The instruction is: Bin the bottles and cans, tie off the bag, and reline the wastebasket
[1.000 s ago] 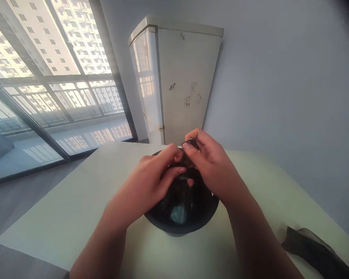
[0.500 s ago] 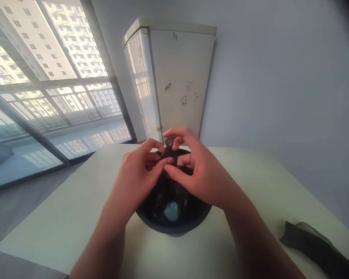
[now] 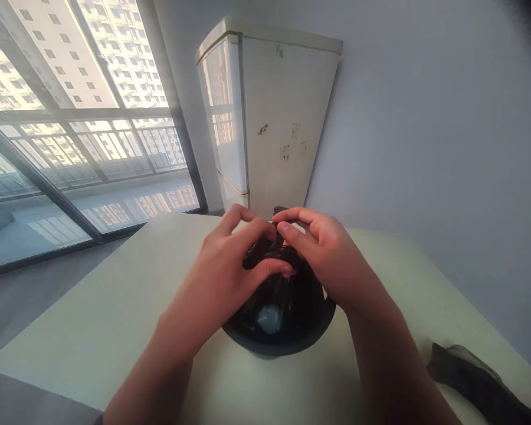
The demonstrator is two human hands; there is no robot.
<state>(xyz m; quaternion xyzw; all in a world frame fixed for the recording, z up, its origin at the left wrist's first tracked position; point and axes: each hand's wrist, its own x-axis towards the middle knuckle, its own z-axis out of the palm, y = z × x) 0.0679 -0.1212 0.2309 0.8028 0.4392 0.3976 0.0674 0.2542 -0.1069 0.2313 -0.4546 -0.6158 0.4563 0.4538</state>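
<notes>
A round dark bin (image 3: 274, 348) stands on the table, with a black plastic garbage bag (image 3: 287, 298) inside it. A pale bluish patch shows low on the bag, either a content or a reflection. My right hand (image 3: 321, 242) pinches a twisted end of the bag between thumb and fingers above the rim. My left hand (image 3: 230, 260) curls around the gathered neck from the left, thumb in front and fingers behind. Its fingertips are partly hidden by the bag and the right hand.
On the right of the pale table (image 3: 88, 313) lies a dark strip of plastic or cloth (image 3: 473, 378). A white refrigerator (image 3: 287, 106) stands behind the table against the wall. Glass sliding doors (image 3: 84, 153) are at the left.
The thumbs were close together on the bag's neck; now the left thumb is lower and apart, and the right hand pinches higher up. The view has shifted slightly.
</notes>
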